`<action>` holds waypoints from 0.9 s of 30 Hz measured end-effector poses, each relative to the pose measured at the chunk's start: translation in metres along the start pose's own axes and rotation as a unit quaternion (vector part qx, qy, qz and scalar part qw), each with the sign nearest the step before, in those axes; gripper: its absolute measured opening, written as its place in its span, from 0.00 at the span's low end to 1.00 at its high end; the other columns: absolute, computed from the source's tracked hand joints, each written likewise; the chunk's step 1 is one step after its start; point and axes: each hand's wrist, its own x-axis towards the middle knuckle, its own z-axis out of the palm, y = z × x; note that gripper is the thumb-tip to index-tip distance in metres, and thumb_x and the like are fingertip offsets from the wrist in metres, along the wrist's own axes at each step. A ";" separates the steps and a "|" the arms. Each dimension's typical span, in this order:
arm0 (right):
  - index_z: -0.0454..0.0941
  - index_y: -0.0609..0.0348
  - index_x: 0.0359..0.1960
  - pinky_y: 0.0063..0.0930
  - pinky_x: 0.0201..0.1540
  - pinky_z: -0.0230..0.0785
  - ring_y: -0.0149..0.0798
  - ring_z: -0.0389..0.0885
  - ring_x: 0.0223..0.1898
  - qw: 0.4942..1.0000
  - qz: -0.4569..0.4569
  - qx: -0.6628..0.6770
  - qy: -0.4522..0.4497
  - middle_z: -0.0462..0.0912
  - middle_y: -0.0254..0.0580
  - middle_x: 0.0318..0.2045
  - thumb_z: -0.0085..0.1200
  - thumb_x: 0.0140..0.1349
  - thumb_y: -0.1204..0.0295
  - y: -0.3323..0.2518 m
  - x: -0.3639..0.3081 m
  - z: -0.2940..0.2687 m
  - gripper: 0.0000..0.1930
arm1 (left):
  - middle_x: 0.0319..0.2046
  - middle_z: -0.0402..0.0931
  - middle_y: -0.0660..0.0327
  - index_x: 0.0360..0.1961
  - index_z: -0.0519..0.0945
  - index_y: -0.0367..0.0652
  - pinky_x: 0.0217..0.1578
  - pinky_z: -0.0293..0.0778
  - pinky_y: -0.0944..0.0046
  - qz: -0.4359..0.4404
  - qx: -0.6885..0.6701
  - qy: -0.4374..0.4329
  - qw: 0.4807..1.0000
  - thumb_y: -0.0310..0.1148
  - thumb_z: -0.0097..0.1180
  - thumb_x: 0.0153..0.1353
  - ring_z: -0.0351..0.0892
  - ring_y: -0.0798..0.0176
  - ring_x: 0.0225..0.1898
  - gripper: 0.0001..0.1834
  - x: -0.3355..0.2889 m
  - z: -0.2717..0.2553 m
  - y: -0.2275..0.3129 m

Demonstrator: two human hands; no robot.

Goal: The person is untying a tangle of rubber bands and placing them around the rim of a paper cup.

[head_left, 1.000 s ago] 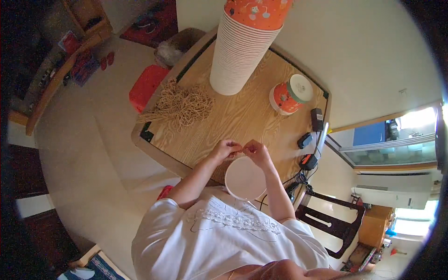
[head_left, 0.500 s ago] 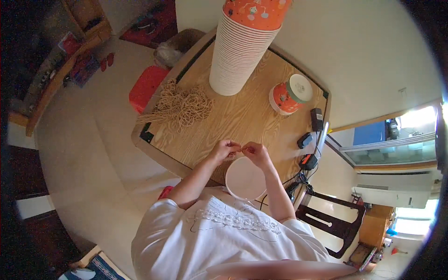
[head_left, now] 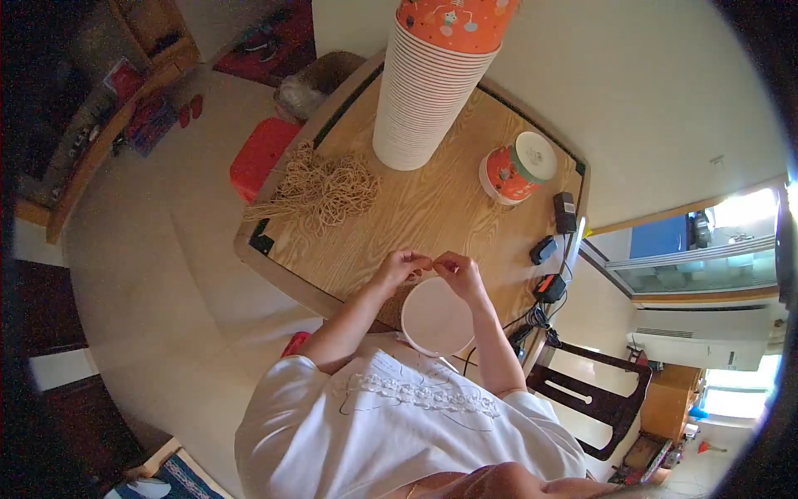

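Observation:
A white round paper tub point(head_left: 436, 320) sits at the near edge of the wooden table, close to my body, its pale inside facing up. Just beyond its far rim, my left hand point(head_left: 405, 268) and my right hand point(head_left: 455, 272) meet fingertip to fingertip. Both are pinched closed; whatever lies between the fingers is too small to make out. To the far left on the tabletop spreads a loose heap of tan paper cord point(head_left: 328, 187). A tall leaning stack of white-rimmed tubs point(head_left: 432, 100) with an orange printed top one stands at the back.
Orange printed tubs with a pale round end point(head_left: 534, 156) rest at the back right. Black adapters point(head_left: 564, 213) and cables point(head_left: 539, 316) line the right edge. A red stool point(head_left: 264, 158) stands beyond the left edge, and a dark chair point(head_left: 590, 391) at the right.
My two hands stay pinched together in almost the same place, shifted only slightly. The tub, cord and stack have not moved noticeably.

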 end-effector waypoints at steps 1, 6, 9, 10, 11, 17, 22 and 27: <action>0.76 0.60 0.28 0.23 0.26 0.66 0.26 0.72 0.22 1.000 0.000 0.000 0.000 0.76 0.38 0.19 0.53 0.51 0.72 0.000 0.000 0.000 0.06 | 0.25 0.76 0.66 0.33 0.77 0.41 0.23 0.64 0.77 0.000 0.000 0.000 1.000 0.32 0.57 0.51 0.70 0.76 0.24 0.09 0.000 -0.001 0.000; 0.76 0.60 0.27 0.24 0.28 0.67 0.29 0.74 0.23 1.000 0.012 -0.013 0.002 0.77 0.40 0.21 0.53 0.50 0.72 0.000 0.000 0.001 0.05 | 0.31 0.77 0.62 0.33 0.77 0.39 0.32 0.69 0.69 -0.002 0.037 0.014 0.999 0.32 0.54 0.52 0.74 0.69 0.31 0.09 0.000 -0.006 0.001; 0.75 0.61 0.24 0.21 0.25 0.63 0.25 0.68 0.20 0.999 -0.011 -0.021 0.025 0.74 0.34 0.17 0.54 0.50 0.74 -0.004 -0.001 0.006 0.04 | 0.27 0.76 0.62 0.30 0.75 0.40 0.30 0.69 0.67 0.035 0.050 0.058 0.996 0.28 0.54 0.51 0.74 0.68 0.28 0.06 0.004 -0.006 -0.006; 0.75 0.61 0.24 0.21 0.25 0.63 0.25 0.68 0.20 0.999 -0.010 -0.021 0.025 0.74 0.34 0.17 0.54 0.50 0.74 -0.006 -0.002 0.006 0.04 | 0.27 0.76 0.62 0.30 0.75 0.40 0.30 0.69 0.67 0.034 0.049 0.057 0.997 0.28 0.54 0.51 0.74 0.68 0.28 0.06 0.000 -0.004 -0.003; 0.75 0.61 0.24 0.22 0.25 0.64 0.26 0.69 0.20 0.999 -0.009 -0.032 0.027 0.74 0.35 0.17 0.54 0.50 0.74 -0.008 -0.003 0.005 0.04 | 0.25 0.75 0.60 0.30 0.74 0.40 0.29 0.68 0.66 0.186 0.246 0.078 0.948 0.26 0.53 0.49 0.73 0.66 0.27 0.05 -0.004 -0.001 0.000; 0.74 0.61 0.24 0.22 0.25 0.64 0.27 0.71 0.21 0.996 -0.050 -0.043 0.057 0.74 0.37 0.17 0.53 0.50 0.75 -0.001 -0.003 0.013 0.03 | 0.23 0.73 0.54 0.25 0.71 0.38 0.31 0.68 0.56 0.373 0.442 0.120 0.807 0.28 0.50 0.51 0.73 0.51 0.29 0.04 -0.005 0.003 0.006; 0.74 0.62 0.24 0.21 0.24 0.64 0.25 0.71 0.22 0.999 -0.012 -0.017 0.046 0.74 0.35 0.18 0.52 0.51 0.75 0.001 0.000 0.012 0.03 | 0.23 0.75 0.60 0.28 0.76 0.39 0.30 0.69 0.67 0.196 0.233 0.035 0.952 0.26 0.55 0.50 0.73 0.67 0.26 0.04 0.013 -0.012 0.000; 0.76 0.62 0.27 0.18 0.24 0.63 0.24 0.70 0.21 0.995 0.035 0.095 -0.018 0.74 0.31 0.18 0.50 0.55 0.72 0.027 0.009 0.000 0.06 | 0.19 0.77 0.63 0.24 0.80 0.40 0.24 0.67 0.71 0.263 0.354 0.001 0.898 0.36 0.59 0.49 0.71 0.75 0.20 0.10 0.021 -0.019 -0.011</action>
